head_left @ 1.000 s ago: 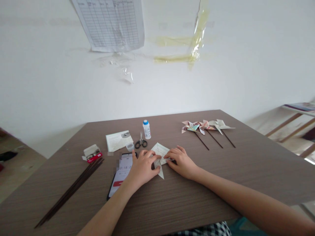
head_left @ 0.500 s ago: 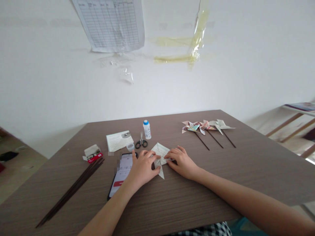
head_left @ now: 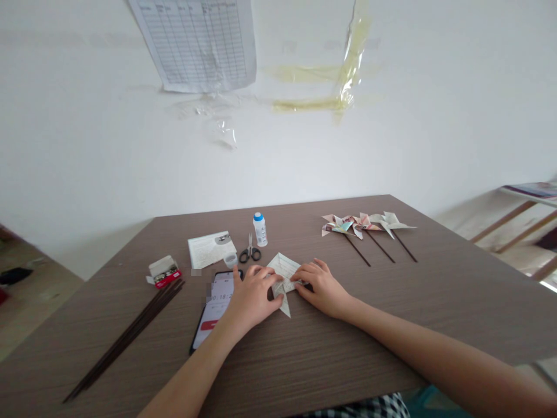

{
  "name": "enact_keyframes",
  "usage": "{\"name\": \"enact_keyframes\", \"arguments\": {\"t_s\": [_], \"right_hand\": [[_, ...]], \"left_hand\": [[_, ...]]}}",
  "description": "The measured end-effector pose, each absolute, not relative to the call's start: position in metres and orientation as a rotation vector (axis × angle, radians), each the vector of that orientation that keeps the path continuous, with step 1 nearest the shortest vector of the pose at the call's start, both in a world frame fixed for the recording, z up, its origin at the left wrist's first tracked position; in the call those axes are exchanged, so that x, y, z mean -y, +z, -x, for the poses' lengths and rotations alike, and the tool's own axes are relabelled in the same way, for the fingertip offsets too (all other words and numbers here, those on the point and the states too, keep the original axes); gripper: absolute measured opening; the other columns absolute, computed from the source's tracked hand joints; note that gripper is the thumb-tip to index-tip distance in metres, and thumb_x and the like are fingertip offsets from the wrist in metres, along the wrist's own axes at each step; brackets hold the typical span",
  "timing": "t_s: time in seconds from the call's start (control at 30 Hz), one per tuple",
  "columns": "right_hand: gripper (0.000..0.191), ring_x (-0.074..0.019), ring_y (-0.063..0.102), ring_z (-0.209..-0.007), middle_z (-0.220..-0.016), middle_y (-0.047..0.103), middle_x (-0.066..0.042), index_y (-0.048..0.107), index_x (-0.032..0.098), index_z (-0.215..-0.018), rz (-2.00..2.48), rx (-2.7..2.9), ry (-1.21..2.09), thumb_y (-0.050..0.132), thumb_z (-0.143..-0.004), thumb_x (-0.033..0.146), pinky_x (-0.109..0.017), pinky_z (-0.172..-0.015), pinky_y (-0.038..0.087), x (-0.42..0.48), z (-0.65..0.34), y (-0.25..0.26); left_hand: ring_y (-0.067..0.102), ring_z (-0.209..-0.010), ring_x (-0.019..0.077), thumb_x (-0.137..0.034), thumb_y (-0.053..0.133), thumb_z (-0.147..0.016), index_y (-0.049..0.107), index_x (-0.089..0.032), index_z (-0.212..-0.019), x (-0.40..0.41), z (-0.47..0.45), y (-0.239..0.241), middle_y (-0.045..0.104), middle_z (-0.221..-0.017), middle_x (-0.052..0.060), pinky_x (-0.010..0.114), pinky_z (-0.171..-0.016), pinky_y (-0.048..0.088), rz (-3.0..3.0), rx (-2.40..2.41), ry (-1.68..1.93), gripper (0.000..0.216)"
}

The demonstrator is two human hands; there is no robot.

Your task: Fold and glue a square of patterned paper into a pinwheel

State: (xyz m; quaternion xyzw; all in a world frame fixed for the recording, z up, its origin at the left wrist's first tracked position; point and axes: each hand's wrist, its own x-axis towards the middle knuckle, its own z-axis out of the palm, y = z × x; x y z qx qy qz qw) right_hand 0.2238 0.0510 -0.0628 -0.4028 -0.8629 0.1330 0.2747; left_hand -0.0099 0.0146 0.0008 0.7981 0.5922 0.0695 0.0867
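A pale printed paper pinwheel point(head_left: 282, 266) lies on the table between my hands, its corners partly folded in toward the middle. My left hand point(head_left: 257, 290) grips its left side, thumb low and fingertips near the centre, with the index finger side lying over the phone's edge. From the right, my right hand point(head_left: 321, 285) pinches the folded paper close to the centre. The fingers cover parts of the folds. Just beyond the paper are black-handled scissors point(head_left: 250, 254) and an upright white glue bottle point(head_left: 260, 230) with a blue cap.
A phone point(head_left: 215, 302) lies under my left forearm. Left of it are dark sticks point(head_left: 130, 334), a small red-and-white box point(head_left: 164, 271), a stack of paper point(head_left: 209, 251) and a small clear cup point(head_left: 230, 259). Three pinwheels on sticks point(head_left: 368, 225) lie at the back right.
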Motion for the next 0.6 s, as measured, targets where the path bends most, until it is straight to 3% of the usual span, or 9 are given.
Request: {"name": "enact_keyframes", "arguments": {"t_s": [0.37, 0.53, 0.6], "right_hand": [[0.023, -0.0296, 0.079, -0.121, -0.120, 0.085, -0.008, 0.083, 0.027, -0.120, 1.091, 2.309, 0.355, 0.066, -0.108, 0.016, -0.068, -0.133, 0.041, -0.050, -0.222, -0.061], [0.025, -0.0317, 0.076, -0.124, -0.122, 0.086, -0.010, 0.084, 0.025, -0.123, 1.084, 2.316, 0.308, 0.067, -0.108, 0.017, -0.063, -0.125, 0.050, -0.051, -0.225, -0.056], [0.028, -0.0332, 0.074, -0.132, -0.132, 0.086, -0.012, 0.083, 0.026, -0.131, 1.075, 2.326, 0.296, 0.068, -0.108, 0.018, -0.067, -0.131, 0.044, -0.053, -0.229, -0.053]], "left_hand": [[0.056, -0.157, 0.0467, -0.029, 0.077, -0.103, 0.085, -0.036, -0.143, -0.012, 0.009, 0.002, 0.079, -0.153, 0.008, 0.096, -0.136, 0.007, -2.411, -1.736, 0.235, 0.041], [0.057, -0.157, 0.0464, -0.028, 0.078, -0.103, 0.086, -0.036, -0.139, -0.011, 0.010, 0.003, 0.079, -0.153, 0.008, 0.096, -0.136, 0.008, -2.416, -1.726, 0.237, 0.038], [0.057, -0.157, 0.0462, -0.027, 0.077, -0.104, 0.086, -0.036, -0.138, -0.011, 0.011, 0.003, 0.079, -0.152, 0.008, 0.096, -0.136, 0.008, -2.418, -1.724, 0.250, 0.036]]}}
